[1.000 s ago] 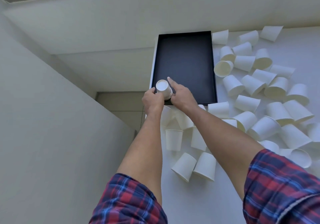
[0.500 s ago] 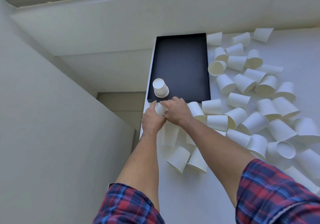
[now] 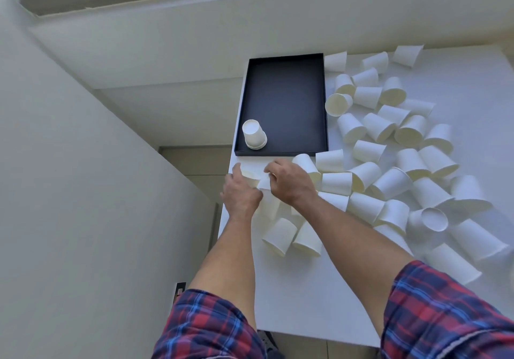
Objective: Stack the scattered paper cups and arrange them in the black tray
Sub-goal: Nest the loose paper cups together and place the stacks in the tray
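Everywhere, loose cups (image 3: 370,150) beside tray (image 3: 326,108).

Both arms outstretched, left hand (image 3: 241,192) and right hand (image 3: 289,182) curled, meeting

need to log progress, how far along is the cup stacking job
Barely started. Done: one short upside-down stack of white paper cups stands in the near left corner of the black rectangular tray. In hand: the left hand and right hand are together on a white paper cup just in front of the tray. Left: the many scattered white paper cups lying across the white table.
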The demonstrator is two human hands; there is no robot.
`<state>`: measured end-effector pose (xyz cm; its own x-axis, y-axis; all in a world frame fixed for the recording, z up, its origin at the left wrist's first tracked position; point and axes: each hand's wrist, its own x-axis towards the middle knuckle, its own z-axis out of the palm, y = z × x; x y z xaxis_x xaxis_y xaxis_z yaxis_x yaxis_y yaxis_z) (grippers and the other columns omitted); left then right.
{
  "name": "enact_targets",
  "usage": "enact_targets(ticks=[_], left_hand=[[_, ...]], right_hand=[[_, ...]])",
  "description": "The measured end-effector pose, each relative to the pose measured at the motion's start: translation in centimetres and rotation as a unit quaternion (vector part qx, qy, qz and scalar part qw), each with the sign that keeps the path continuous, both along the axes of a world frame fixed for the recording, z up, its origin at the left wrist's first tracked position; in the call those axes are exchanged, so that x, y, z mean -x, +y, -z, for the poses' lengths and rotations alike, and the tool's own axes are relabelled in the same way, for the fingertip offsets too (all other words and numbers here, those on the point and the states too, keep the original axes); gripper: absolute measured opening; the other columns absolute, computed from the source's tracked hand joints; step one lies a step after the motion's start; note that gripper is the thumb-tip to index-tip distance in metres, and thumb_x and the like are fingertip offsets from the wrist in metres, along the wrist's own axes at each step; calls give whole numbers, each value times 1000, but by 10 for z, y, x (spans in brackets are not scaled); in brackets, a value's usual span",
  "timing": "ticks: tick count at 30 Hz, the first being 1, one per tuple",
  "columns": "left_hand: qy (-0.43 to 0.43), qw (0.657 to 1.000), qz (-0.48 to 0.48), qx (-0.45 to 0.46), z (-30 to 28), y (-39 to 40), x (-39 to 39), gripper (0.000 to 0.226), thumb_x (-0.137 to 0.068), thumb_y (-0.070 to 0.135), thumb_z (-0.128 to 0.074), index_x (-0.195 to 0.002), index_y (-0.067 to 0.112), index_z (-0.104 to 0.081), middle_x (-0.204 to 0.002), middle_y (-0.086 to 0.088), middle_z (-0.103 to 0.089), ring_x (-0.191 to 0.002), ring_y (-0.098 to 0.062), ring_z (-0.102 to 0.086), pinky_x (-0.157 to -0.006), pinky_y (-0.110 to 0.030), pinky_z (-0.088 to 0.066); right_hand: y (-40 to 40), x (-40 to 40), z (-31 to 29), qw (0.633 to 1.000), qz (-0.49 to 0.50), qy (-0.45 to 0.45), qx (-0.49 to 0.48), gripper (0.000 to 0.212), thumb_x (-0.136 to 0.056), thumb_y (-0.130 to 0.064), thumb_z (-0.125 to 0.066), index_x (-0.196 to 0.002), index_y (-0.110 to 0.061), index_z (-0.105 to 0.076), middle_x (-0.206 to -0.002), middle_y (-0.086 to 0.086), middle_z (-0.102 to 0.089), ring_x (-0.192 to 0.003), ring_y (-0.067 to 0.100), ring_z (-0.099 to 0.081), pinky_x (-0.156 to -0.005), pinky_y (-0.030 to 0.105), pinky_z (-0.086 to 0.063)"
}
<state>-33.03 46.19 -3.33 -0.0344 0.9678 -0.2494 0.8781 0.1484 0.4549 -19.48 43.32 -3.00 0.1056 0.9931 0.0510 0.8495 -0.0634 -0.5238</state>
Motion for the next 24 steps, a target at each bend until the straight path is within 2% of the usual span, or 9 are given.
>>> enact_targets(ticks=[4, 7, 12, 16, 19, 24], left_hand=[[12, 1000, -10, 25, 0, -20, 6, 89, -77, 13, -68, -157, 23, -30, -143, -6, -46, -130, -29, -50, -106, -43, -35], [4, 999, -16, 38, 5, -36, 11, 89, -77, 14, -69, -157, 22, -31, -146, -5, -44, -131, -29, -50, -108, -44, -35], [-19, 998, -41, 46, 10, -49, 18, 86, -79, 13, -68, -156, 22, -32, -146, -4, -45, -129, -30, -51, -108, -44, -38], [-17, 998, -39, 41, 8, -51, 25, 87, -78, 11, -66, -156, 25, -31, -146, -2, -45, -128, -28, -53, -106, -44, -39], [-20, 998, -49, 38, 3, -52, 31, 85, -79, 12, -66, -156, 27, -32, -144, -3, -46, -127, -28, -53, -105, -43, -40], [-42, 997, -43, 47, -7, -55, 38, 89, -76, 9, -64, -156, 28, -30, -147, 1, -47, -132, -25, -50, -107, -41, -38]], right_hand=[[-20, 7, 4, 991, -34, 0, 131, 48, -97, -19, -52, -145, -23, -46, -146, -1, -49, -121, 28, -57, -92, 41, -51], [-28, 13, 8, 983, -41, 7, 177, 55, -99, -22, -50, -152, -25, -36, -148, 0, -45, -126, 26, -53, -95, 43, -51], [-33, 21, 9, 982, -43, 15, 182, 46, -99, -22, -51, -144, -24, -43, -133, 1, -59, -121, 24, -55, -92, 42, -51], [-36, 23, 5, 986, -7, 64, 157, 42, -97, -15, -55, -138, -26, -52, -117, -4, -67, -109, 22, -61, -86, 40, -53], [-39, 19, 1, 984, 34, 125, 120, 40, -96, -10, -54, -133, -25, -57, -105, -6, -67, -101, 19, -62, -85, 38, -52], [-43, 9, -12, 976, 93, 195, 20, 34, -95, -10, -58, -126, -23, -61, -96, -7, -64, -86, 17, -59, -83, 34, -50]])
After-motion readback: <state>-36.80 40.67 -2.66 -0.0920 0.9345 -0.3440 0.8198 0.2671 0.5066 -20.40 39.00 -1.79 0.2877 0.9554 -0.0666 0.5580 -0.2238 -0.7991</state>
